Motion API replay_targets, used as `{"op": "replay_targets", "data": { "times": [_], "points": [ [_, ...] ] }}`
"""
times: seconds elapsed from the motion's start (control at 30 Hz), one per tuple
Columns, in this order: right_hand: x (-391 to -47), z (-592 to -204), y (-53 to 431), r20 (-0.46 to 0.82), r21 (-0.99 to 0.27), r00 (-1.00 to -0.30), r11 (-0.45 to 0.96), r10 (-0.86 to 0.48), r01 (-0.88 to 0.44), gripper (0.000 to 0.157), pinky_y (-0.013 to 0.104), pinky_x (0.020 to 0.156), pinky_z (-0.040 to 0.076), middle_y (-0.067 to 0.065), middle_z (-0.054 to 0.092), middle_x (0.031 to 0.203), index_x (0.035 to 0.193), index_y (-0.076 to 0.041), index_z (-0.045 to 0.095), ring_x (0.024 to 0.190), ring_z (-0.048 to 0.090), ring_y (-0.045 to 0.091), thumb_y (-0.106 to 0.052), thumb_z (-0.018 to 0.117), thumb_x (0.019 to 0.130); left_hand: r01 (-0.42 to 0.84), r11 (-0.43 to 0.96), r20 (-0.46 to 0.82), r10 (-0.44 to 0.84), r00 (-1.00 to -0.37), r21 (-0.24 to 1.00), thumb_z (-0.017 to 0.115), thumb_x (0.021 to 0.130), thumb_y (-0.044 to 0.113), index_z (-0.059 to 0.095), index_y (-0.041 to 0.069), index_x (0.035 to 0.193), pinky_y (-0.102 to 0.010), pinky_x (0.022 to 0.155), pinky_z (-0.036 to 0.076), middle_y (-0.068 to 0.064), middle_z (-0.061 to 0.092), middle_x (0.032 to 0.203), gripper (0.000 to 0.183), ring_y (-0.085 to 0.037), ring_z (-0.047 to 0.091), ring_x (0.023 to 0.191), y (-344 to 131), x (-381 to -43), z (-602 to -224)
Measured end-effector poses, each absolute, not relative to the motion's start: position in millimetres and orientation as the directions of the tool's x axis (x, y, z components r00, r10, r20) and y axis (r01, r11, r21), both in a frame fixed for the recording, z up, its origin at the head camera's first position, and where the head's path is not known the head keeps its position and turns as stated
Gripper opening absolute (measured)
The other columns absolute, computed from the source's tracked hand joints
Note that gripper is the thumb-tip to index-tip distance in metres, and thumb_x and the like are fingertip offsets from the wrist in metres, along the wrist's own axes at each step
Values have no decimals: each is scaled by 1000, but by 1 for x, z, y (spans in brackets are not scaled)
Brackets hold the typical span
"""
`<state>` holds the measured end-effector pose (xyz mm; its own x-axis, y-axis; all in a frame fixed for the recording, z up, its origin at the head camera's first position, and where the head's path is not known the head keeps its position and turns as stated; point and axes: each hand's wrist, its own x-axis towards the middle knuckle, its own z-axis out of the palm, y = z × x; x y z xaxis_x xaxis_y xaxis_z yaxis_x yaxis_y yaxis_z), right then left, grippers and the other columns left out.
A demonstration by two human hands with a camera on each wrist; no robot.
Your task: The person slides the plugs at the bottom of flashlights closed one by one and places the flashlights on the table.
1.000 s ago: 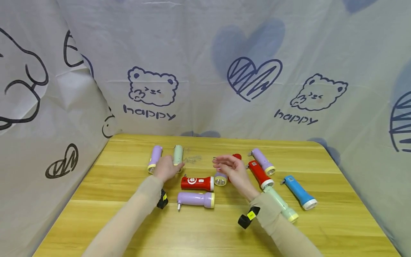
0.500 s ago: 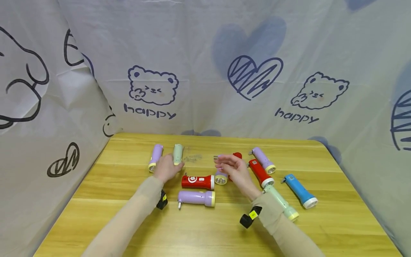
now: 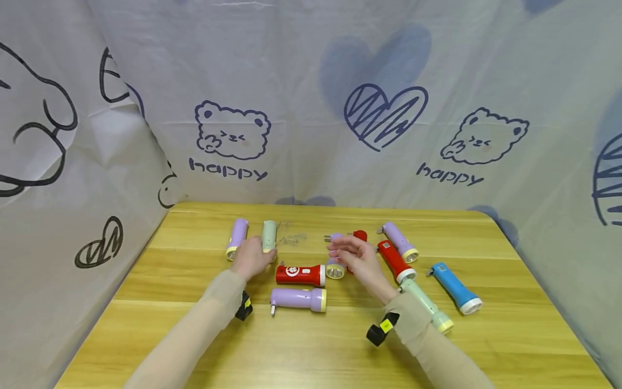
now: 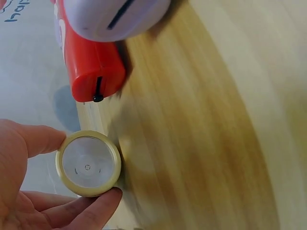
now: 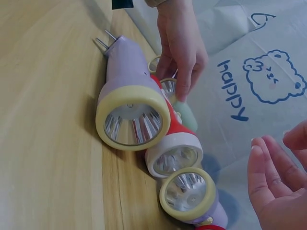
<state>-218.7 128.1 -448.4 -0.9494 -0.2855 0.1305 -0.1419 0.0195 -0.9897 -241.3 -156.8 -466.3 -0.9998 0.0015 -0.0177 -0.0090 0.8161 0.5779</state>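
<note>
My left hand grips a pale green flashlight at the far left of the table. In the left wrist view, thumb and fingers pinch its cream-rimmed lens from two sides. A purple flashlight lies just left of that hand. My right hand hovers with fingers loosely bent and holds nothing, as the right wrist view confirms. Beneath and behind it are a purple flashlight and a red one, both partly hidden. Nearer me lie a red flashlight and a purple flashlight, side by side.
On the right lie a purple flashlight, a red one, a green one partly behind my right wrist, and a blue one. The wooden table ends at a printed cloth behind and at the sides.
My right hand has drifted very slightly to the right, still in the air. The left hand stays on the pale green flashlight; the flashlights appear unmoved.
</note>
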Motion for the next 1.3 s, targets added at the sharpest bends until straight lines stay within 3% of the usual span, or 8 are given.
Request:
{"op": "replay_targets", "data": {
  "times": [0.23,0.37,0.43,0.53,0.67,0.83,1.03,1.3],
  "points": [
    [-223,-444,136,168,-970,-948,125,-272,-208,29,28,89,61,31,67,123,125,11,60,101,73,26,5,56,97,16,839,18,7,-1000,545,65,97,30,58,-12,120,-35,59,54,-21,68,93,48,-26,62,70,-158,-236,-451],
    [-226,-435,142,231,-923,-930,239,-286,-303,28,23,89,59,29,69,120,123,9,62,106,70,40,6,55,96,65,866,88,24,-996,496,63,98,29,48,-14,138,-51,89,59,-32,66,121,61,-41,69,99,-158,-236,-440],
    [-228,-431,145,265,-876,-917,323,-298,-358,27,20,87,56,26,70,118,121,5,65,105,69,39,4,56,96,89,874,117,37,-992,478,62,98,29,46,-12,141,-55,103,52,-32,60,134,62,-46,63,117,-158,-236,-435],
    [-231,-424,149,301,-788,-894,442,-331,-429,27,26,87,56,22,72,114,121,1,66,102,70,33,0,57,96,144,876,145,86,-986,461,62,98,27,48,-8,142,-55,113,45,-29,56,141,58,-45,55,130,-156,-235,-428],
    [-233,-418,150,303,-676,-865,550,-400,-491,30,42,89,59,19,72,116,125,0,65,100,70,28,-2,58,96,293,864,205,226,-952,408,64,96,20,56,-6,136,-52,112,46,-26,62,136,48,-42,58,127,-150,-229,-423],
    [-233,-423,144,272,-535,-838,649,-473,-541,36,49,92,57,18,68,126,129,0,63,106,67,34,-4,61,93,447,841,234,388,-891,307,66,94,15,63,-2,129,-50,104,52,-20,68,126,38,-39,64,116,-141,-217,-427],
    [-234,-438,132,138,-360,-847,771,-513,-525,44,59,110,46,20,60,139,138,-5,57,131,54,43,-20,63,98,471,824,172,439,-882,314,64,97,19,66,3,127,-50,108,49,-17,67,131,33,-37,62,123,-134,-202,-434],
    [-237,-451,118,13,-228,-875,851,-484,-474,46,60,99,48,31,54,141,142,-13,57,119,51,47,-39,54,103,499,814,101,493,-864,297,61,101,31,67,8,127,-47,108,50,-12,68,130,36,-31,63,122,-123,-193,-442]
  ]
}}
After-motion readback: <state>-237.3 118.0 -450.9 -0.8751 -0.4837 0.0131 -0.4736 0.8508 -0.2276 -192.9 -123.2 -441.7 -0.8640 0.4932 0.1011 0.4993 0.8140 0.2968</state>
